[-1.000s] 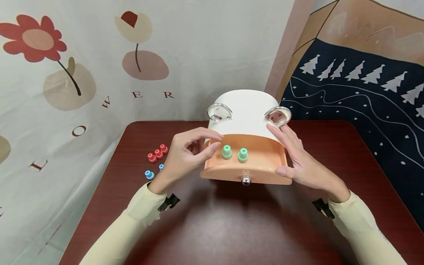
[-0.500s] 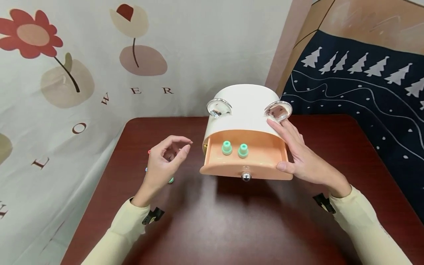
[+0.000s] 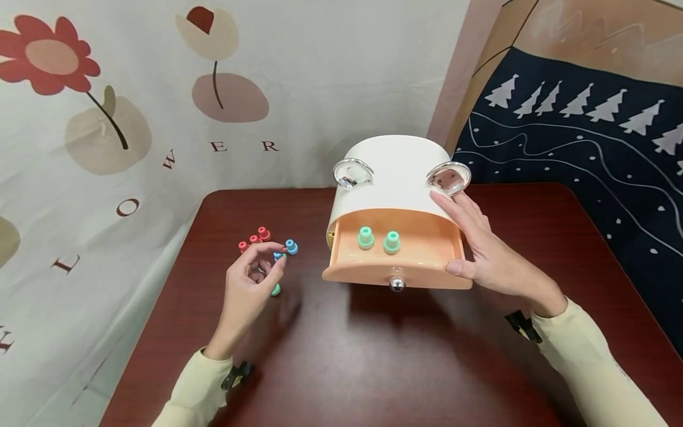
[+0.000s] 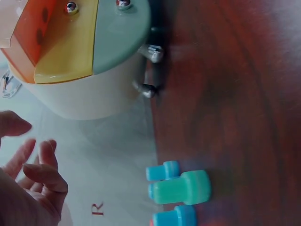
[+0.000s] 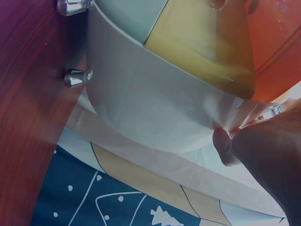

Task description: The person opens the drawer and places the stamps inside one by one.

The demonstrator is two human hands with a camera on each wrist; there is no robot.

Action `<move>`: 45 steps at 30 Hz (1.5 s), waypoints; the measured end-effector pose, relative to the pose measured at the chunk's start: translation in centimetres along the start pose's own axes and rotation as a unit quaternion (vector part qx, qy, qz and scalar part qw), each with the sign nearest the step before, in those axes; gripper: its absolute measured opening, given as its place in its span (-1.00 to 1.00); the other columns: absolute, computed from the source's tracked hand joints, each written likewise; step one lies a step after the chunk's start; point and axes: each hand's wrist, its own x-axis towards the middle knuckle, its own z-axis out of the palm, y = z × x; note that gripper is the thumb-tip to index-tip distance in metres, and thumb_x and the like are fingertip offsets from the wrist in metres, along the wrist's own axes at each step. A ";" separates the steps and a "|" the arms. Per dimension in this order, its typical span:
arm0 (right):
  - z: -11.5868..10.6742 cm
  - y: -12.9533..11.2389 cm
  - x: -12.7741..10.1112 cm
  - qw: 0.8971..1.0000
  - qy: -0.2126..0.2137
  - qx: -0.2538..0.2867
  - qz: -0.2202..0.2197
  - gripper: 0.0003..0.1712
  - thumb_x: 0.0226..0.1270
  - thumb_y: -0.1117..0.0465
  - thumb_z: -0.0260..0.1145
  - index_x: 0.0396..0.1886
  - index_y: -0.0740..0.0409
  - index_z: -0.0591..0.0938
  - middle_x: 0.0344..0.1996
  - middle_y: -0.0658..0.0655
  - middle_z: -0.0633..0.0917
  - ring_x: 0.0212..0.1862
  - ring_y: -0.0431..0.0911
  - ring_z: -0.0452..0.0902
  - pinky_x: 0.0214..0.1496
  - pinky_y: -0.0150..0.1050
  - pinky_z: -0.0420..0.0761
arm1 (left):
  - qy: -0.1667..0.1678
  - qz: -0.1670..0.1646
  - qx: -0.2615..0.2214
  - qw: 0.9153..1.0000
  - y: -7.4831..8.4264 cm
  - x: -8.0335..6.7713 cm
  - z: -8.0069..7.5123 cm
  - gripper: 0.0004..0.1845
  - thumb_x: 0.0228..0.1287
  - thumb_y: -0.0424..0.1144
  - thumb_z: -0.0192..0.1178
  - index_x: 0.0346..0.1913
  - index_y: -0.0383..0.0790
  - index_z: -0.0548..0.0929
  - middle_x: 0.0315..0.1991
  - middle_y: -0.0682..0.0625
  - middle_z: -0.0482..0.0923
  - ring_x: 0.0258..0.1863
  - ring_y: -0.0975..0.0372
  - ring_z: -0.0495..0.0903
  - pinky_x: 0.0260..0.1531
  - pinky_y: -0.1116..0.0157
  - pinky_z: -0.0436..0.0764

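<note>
A white drawer cabinet (image 3: 395,172) stands on the dark red table (image 3: 373,367). Its orange top drawer (image 3: 427,261) is pulled out, with two green pegs (image 3: 365,237) (image 3: 392,242) standing inside. My right hand (image 3: 475,243) rests flat against the cabinet's right side, thumb at the drawer's front corner; its thumb (image 5: 225,147) shows against the white wall (image 5: 155,108). My left hand (image 3: 267,264) hovers with loosely curled fingers over loose pegs left of the cabinet: red pegs (image 3: 254,239), a blue peg (image 3: 291,246) and a green peg (image 3: 275,290). It holds nothing. The green peg (image 4: 181,187) lies between blue pegs (image 4: 162,170).
A flower-print cloth (image 3: 107,148) hangs behind and left of the table. A dark cloth with white trees (image 3: 587,148) hangs at the right. The cabinet has two chrome handles (image 3: 353,172) on top and a round knob (image 3: 396,283) on the drawer.
My left hand has drawn back from the open drawer, moving left and toward me to the loose pegs. The right hand has stayed on the cabinet.
</note>
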 end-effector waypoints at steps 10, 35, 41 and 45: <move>-0.3 -0.5 -0.3 1.000 0.001 0.006 0.025 0.14 0.38 -0.07 0.45 0.82 -0.28 0.05 0.76 0.07 -0.07 0.72 0.07 -0.44 0.47 0.65 -0.30 | 0.012 -0.060 0.074 0.995 -1.1 -1.3 -0.4 -0.61 0.29 -0.51 0.50 0.14 -0.21 0.71 -0.56 -0.07 0.51 -0.59 0.23 0.45 -0.64 0.43 0.37; 0.2 -0.1 0.0 1.000 0.008 0.011 0.001 0.13 0.38 -0.09 0.47 0.81 -0.20 0.09 0.76 0.10 -0.07 0.71 0.07 -0.36 0.45 0.63 -0.34 | -0.052 -0.168 0.256 0.950 -3.0 -2.7 -2.5 -0.76 0.38 -0.18 0.55 -0.05 -0.19 0.75 -0.46 -0.04 0.54 -0.54 0.14 0.44 -0.43 0.18 0.41; 0.2 -0.2 -0.2 1.000 0.006 0.009 0.004 0.14 0.38 -0.11 0.46 0.82 -0.21 0.07 0.76 0.10 -0.06 0.71 0.07 -0.35 0.46 0.61 -0.29 | -0.054 -0.139 0.293 0.944 -3.7 -2.7 -2.4 -0.85 0.36 -0.27 0.55 -0.12 -0.15 0.77 -0.48 0.02 0.62 -0.53 0.13 0.43 -0.38 0.13 0.40; 0.1 -0.4 -0.2 1.000 0.002 0.012 0.016 0.15 0.37 -0.08 0.46 0.82 -0.25 0.06 0.75 0.08 -0.07 0.71 0.07 -0.36 0.46 0.62 -0.26 | -0.041 -0.124 0.312 0.941 -3.9 -2.7 -2.3 -0.88 0.31 -0.32 0.55 -0.18 -0.15 0.79 -0.47 0.00 0.66 -0.50 0.10 0.44 -0.41 0.12 0.38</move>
